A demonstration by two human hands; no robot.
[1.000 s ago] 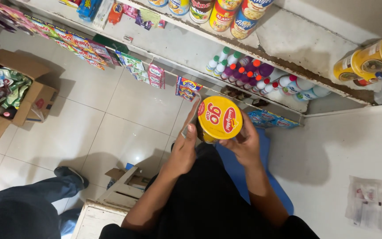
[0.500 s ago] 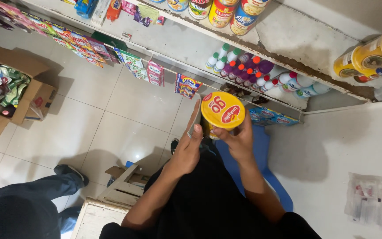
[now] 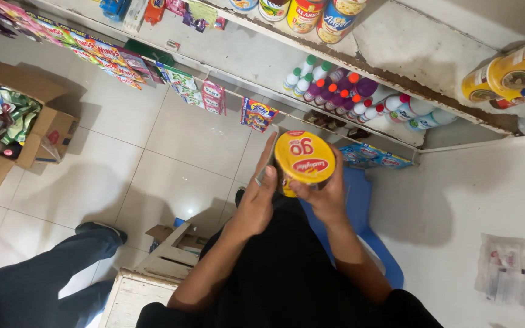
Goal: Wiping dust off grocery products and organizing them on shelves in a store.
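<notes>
Bright overhead light, soft floor shadows, sharp

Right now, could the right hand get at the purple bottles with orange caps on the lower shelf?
Probably not at once: the right hand grips the yellow round-lidded tub together with the left hand. The purple bottles with orange caps stand unobstructed ahead.

Both hands hold a yellow cup (image 3: 304,159) upright above the tiled floor (image 3: 171,152): the left hand (image 3: 255,200) lies flat against its side, and the right hand (image 3: 323,195) grips it from below. Cans (image 3: 314,15) stand on the shelf (image 3: 420,51) above, small bottles (image 3: 335,91) lower down, and a cardboard box (image 3: 37,130) sits at the floor's left edge.
</notes>
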